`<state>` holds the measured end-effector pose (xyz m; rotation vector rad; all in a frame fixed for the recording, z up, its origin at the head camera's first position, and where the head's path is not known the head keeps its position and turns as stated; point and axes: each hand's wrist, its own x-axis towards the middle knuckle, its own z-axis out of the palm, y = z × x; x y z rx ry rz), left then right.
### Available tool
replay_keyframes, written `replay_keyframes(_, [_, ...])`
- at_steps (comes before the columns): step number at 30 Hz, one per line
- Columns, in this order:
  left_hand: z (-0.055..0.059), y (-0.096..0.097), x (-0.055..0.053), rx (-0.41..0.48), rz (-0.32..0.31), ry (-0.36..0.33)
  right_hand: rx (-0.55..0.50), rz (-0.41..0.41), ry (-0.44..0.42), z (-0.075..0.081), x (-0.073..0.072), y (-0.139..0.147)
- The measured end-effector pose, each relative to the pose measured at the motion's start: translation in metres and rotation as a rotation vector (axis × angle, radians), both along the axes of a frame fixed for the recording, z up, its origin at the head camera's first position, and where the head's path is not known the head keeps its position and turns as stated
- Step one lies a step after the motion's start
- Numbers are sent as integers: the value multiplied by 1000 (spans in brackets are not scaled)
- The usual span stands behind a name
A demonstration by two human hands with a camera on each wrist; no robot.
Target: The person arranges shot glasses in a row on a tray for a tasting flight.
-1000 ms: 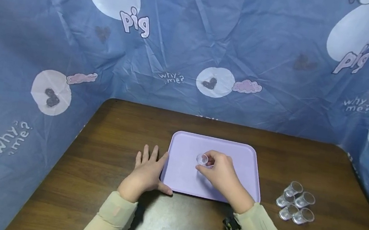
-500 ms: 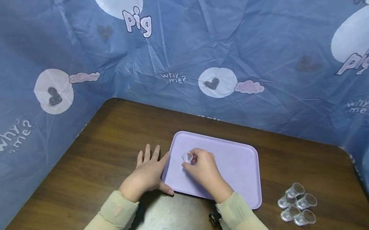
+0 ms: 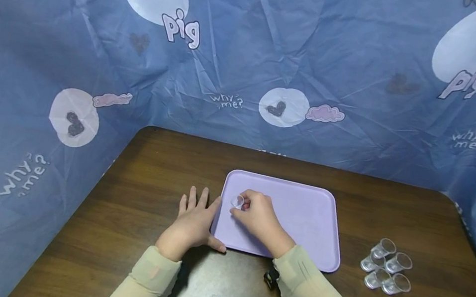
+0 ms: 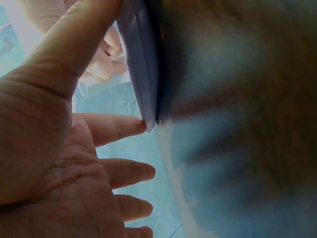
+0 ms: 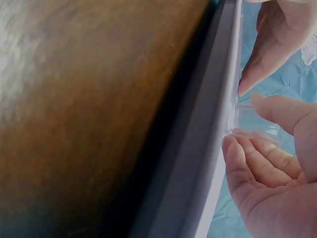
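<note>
A small clear shot glass is pinched between the thumb and fingers of my right hand. It stands upright at the left part of the lilac tray. In the right wrist view the same glass shows its base close to the tray, behind the raised rim. My left hand lies with spread, straight fingers at the tray's left side. Its thumb and index finger touch the tray edge, as the left wrist view shows from below.
Several more clear shot glasses stand in a tight cluster to the right of the tray. All of it rests on a brown wooden table. A blue printed cloth hangs behind and along both sides.
My right hand has carried the shot glass leftward across the tray, from near its middle to its left part. My left hand has stayed at the tray's edge.
</note>
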<state>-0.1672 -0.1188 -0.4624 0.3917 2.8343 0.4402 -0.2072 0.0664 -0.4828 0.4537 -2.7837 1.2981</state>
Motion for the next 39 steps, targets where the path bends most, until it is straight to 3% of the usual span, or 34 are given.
replay_keyframes(11, [-2, 1, -2, -11, 3, -6, 20, 15, 1, 2, 2, 2])
replay_keyframes(19, [-1, 2, -1, -3, 7, -15, -49, 5, -29, 11, 6, 11])
replay_keyframes(24, [-2, 2, -2, -20, 13, -23, -96, 1, -68, 23, 13, 23])
replay_keyframes(32, [-4, 1, -3, -6, 19, -19, -71, -13, -81, 41, 23, 47])
replay_keyframes(39, [-3, 0, -2, 4, 20, -23, -59, -42, -27, 51, 36, 77])
